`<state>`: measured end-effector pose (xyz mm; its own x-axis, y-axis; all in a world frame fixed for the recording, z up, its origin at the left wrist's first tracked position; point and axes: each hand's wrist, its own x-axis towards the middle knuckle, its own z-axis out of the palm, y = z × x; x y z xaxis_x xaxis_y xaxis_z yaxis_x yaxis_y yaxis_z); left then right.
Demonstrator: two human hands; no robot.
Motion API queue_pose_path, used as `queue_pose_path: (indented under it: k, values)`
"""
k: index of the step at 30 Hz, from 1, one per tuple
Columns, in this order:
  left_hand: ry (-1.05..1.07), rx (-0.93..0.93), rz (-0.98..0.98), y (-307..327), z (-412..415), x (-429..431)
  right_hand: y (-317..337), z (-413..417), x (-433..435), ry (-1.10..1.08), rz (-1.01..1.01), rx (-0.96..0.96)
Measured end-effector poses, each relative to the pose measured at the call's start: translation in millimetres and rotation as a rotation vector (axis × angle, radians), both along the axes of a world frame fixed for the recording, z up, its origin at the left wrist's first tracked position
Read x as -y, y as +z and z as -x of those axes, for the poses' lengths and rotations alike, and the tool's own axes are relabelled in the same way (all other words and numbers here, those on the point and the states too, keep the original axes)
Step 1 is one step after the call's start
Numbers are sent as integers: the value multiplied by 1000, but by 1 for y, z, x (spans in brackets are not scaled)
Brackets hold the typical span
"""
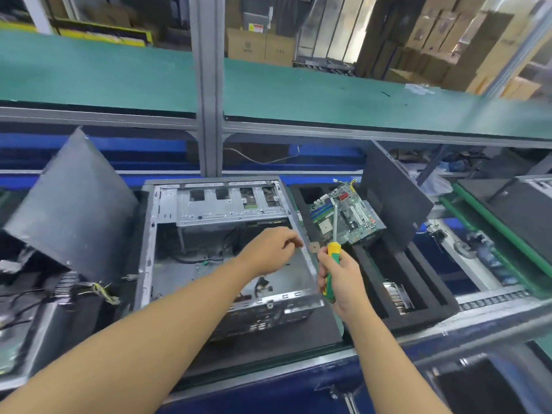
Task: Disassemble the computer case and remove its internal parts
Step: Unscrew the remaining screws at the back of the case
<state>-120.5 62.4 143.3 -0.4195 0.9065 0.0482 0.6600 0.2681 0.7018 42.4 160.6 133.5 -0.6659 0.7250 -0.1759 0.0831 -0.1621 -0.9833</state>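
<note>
- The computer case [148, 249] lies on its side on the desk [268, 351] with its open face up. Loose black cables lie on its bare metal floor.
- Inside the case, along its far edge, sits a silver drive cage [224, 209].
- The left grip [268, 252] hangs over the case's right half with fingers curled and thumb close to the fingertips. Whether it pinches anything small cannot be told.
- The right grip [340, 279] is just right of the case's right wall, wrapped round the yellow-and-green handle of a screwdriver [332, 253] whose shaft points up and away.
- Right of the case, a green motherboard [351, 213] rests tilted in a black foam tray [418, 294].
- Left of the case, a dark side panel [74, 210] leans upright.
- Beyond the case runs a green conveyor belt [89, 79].
</note>
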Motion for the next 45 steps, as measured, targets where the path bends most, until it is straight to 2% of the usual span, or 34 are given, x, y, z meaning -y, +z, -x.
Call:
queue_pose_path:
  k: [2, 7, 9, 11, 20, 27, 33, 45]
  values:
    - [-32, 12, 92, -3, 16, 37, 1, 7, 31, -17, -16, 6]
    - [-297, 76, 538, -14, 44, 123, -8, 24, 108, -78, 1, -2]
    - [-337, 126, 585, -23, 45, 143, -14, 27, 133, -103, 14, -22]
    - [-365, 91, 603, -32, 43, 154, -20, 27, 153, -128, 42, -53]
    - [-255, -131, 472, -52, 24, 161, -51, -8, 203, -187, 75, -45]
    - [-173, -285, 322, -63, 23, 166, -72, -20, 235, -29, -60, 110]
    - [-167, -322, 219, -67, 25, 168, -92, -31, 247, 96, -144, 240]
    - [-143, -301, 248, -64, 24, 172, -88, -34, 241, 133, -267, 339]
